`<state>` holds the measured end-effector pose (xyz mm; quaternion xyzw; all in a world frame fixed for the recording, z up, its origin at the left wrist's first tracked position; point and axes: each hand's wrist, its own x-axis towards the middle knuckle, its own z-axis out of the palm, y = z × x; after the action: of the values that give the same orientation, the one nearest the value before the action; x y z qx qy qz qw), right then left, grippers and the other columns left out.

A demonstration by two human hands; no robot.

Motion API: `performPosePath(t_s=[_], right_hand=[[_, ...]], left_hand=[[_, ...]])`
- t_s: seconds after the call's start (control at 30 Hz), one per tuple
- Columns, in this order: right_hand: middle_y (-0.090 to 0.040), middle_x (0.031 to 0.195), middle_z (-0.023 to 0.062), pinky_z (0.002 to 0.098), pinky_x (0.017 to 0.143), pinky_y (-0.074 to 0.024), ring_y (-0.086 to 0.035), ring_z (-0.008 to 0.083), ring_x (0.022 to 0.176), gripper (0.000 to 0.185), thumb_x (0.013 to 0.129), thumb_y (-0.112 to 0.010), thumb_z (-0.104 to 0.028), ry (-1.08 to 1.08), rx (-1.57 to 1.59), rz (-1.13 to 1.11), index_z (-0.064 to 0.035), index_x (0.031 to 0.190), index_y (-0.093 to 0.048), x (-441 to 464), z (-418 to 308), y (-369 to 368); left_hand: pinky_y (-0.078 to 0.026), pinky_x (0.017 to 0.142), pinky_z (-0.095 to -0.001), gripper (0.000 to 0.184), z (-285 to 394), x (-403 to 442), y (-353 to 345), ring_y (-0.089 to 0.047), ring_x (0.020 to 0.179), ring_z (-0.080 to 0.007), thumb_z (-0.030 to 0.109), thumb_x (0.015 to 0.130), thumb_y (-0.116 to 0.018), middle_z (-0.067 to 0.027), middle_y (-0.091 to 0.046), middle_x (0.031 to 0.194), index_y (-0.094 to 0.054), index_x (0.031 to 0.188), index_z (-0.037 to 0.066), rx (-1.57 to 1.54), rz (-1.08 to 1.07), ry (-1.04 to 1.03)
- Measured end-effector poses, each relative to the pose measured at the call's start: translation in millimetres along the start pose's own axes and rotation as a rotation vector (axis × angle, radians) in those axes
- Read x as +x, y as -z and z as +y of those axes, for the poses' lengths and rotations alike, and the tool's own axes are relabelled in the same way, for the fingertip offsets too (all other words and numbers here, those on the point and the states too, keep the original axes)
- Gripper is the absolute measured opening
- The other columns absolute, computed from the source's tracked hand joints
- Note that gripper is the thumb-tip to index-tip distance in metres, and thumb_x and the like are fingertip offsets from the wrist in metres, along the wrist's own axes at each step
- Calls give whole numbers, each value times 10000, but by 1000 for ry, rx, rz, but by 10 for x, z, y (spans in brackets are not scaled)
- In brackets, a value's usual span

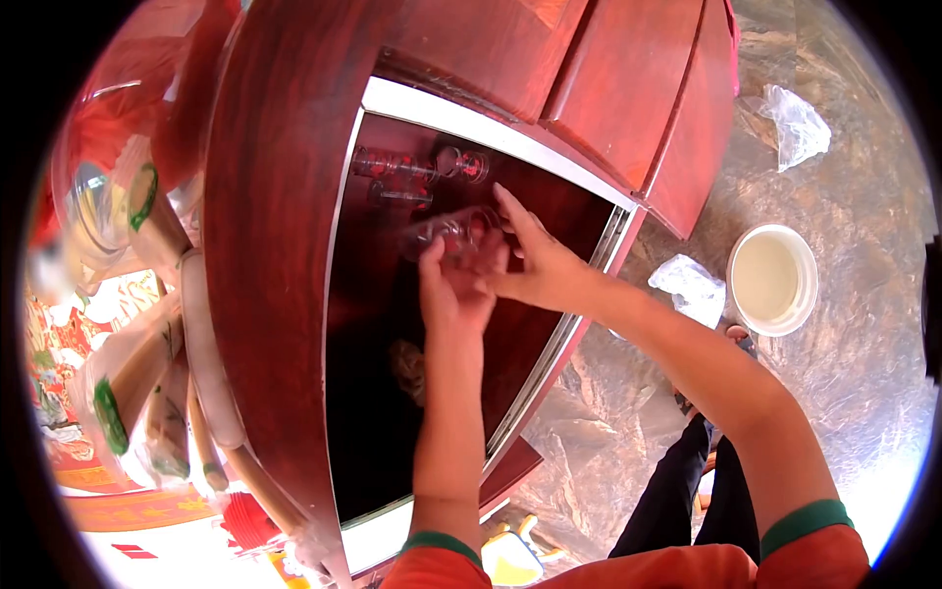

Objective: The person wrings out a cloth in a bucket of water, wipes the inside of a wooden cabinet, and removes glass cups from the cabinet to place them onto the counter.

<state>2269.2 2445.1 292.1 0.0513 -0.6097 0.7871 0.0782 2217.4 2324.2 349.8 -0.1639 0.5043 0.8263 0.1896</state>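
Clear drinking glasses (432,234), blurred and overlapping, are at my left hand (459,285), whose thumb and fingers curve around them. Close on the right, my right hand (538,257) has its thumb and index finger spread apart near the glasses' end. Whether it touches them I cannot tell. Both hands reach into a dark red wooden cabinet (451,108) with a pale metal frame around its opening. Deeper inside, several clear glasses with red marks (392,164) are grouped together. Below my left hand, a crumpled brownish thing (407,368) lies in shadow.
Wooden door panels (628,88) stand beside the opening. On the stone-patterned floor are a white bucket (770,280) with pale liquid and two crumpled plastic bags (692,288). At left, long wrapped rolls with green ends (147,393) lie along the cabinet's curved edge (260,294).
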Motion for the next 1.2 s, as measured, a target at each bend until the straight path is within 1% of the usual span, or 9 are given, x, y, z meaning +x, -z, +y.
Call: performPosePath(t_s=[0.1, 0.13, 0.23, 0.27, 0.4, 0.5, 0.7, 0.8, 1.2], right_hand=[[-280, 1332, 218, 375, 995, -302, -316, 319, 1230, 893, 691, -683, -127, 158, -26, -51, -70, 1379, -118, -228, 29, 58], [-301, 1313, 227, 377, 1007, -282, -308, 341, 1230, 871, 693, -664, -120, 181, -30, -72, -58, 1374, -125, -294, 18, 97], [-281, 1331, 218, 389, 1031, -244, -267, 347, 1257, 824, 682, -629, -65, 161, -84, -201, -48, 1364, -166, -419, -103, 260], [-265, 1347, 204, 395, 1033, -240, -260, 328, 1267, 837, 669, -635, -52, 163, -116, -240, -51, 1365, -169, -429, -132, 309], [-262, 1353, 203, 413, 1041, -217, -258, 330, 1269, 837, 650, -663, -97, 318, -408, -359, -35, 1347, -206, -426, -181, 319], [-325, 1309, 210, 413, 1009, -281, -315, 351, 1225, 779, 651, -671, -149, 380, -462, -398, -16, 1305, -269, -404, -154, 232], [-484, 1124, 175, 413, 892, -409, -456, 341, 1074, 633, 625, -648, -162, 230, -433, -311, -47, 1199, -407, -283, -107, 118], [-508, 1067, 175, 403, 890, -408, -466, 344, 1051, 575, 643, -630, -103, 202, -487, -229, -32, 1171, -415, -244, -79, 52], [-523, 1064, 165, 380, 841, -459, -515, 333, 1003, 554, 640, -632, -95, 79, -720, -96, -37, 1152, -430, -146, -111, 48]], left_hand=[[-490, 811, -420, 437, -90, -234, 124, -557, 968, -284, 301, 760, -563, -120, -559, 1067, -490, 1093, 28, -277, -91, 341], [-483, 822, -421, 442, -137, -283, 159, -556, 966, -287, 314, 755, -558, -105, -562, 1071, -503, 1089, 30, -252, -86, 308], [-477, 829, -442, 421, -188, -438, 193, -573, 927, -261, 335, 747, -556, -88, -582, 1035, -531, 1049, 43, -243, -247, 503], [-488, 760, -425, 398, -186, -463, 246, -588, 856, -245, 369, 750, -540, -76, -601, 967, -556, 999, 58, -267, -205, 650], [-441, 620, -372, 453, -256, -580, 182, -577, 798, -250, 477, 768, -459, -69, -592, 882, -570, 974, 89, -133, -290, 599], [-436, 612, -384, 462, -292, -600, 103, -552, 813, -223, 505, 762, -443, -46, -580, 864, -574, 951, 104, -125, -183, 664], [-439, 667, -383, 444, -270, -529, 251, -538, 865, -192, 556, 759, -457, 26, -568, 945, -552, 950, 167, -149, -174, 687], [-444, 686, -387, 467, -240, -430, 314, -545, 873, -183, 593, 752, -464, 29, -570, 970, -543, 978, 192, -74, -276, 684], [-426, 654, -338, 672, -212, -173, 329, -551, 801, -231, 745, 698, -363, -26, -592, 926, -572, 964, 164, 115, -368, 753]])
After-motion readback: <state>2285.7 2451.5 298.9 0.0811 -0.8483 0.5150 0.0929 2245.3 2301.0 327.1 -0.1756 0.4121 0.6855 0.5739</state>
